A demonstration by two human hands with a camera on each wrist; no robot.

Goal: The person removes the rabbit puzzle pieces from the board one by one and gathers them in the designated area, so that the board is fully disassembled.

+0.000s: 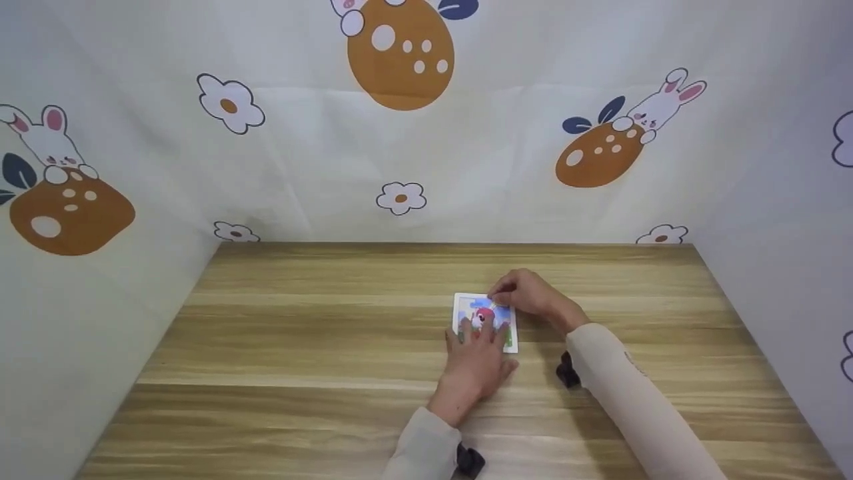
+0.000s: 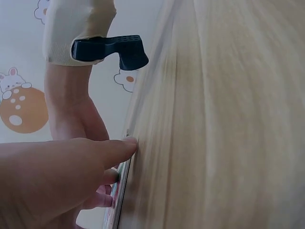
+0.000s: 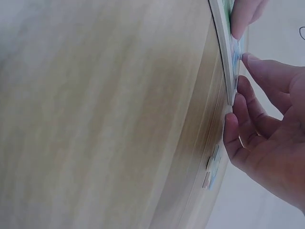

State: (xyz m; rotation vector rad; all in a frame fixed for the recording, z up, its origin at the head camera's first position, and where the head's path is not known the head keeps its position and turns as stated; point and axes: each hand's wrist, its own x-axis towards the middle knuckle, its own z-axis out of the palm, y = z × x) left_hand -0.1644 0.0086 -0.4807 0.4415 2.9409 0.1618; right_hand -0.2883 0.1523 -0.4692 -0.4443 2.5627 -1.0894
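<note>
A square picture puzzle (image 1: pixel 457 308) with a white border and a pink-headed cartoon figure lies flat on the wooden table. My left hand (image 1: pixel 474 363) rests on its lower part with fingers spread, covering much of the picture. In the left wrist view, the left thumb reaches along the board's edge (image 2: pixel 123 188). My right hand (image 1: pixel 535 295) is at the upper right corner, fingers curled. In the right wrist view, its thumb (image 3: pixel 267 71) touches the picture side while the other fingers bend around the corner. Whatever sits under the thumb tip is hidden.
Small flat pieces (image 3: pixel 213 167) with light blue tops lie on the table beyond the board in the right wrist view. The wood-grain table (image 1: pixel 280 347) is enclosed by a patterned cloth (image 1: pixel 320 147) at the back and sides. A black strap mount sits at each wrist.
</note>
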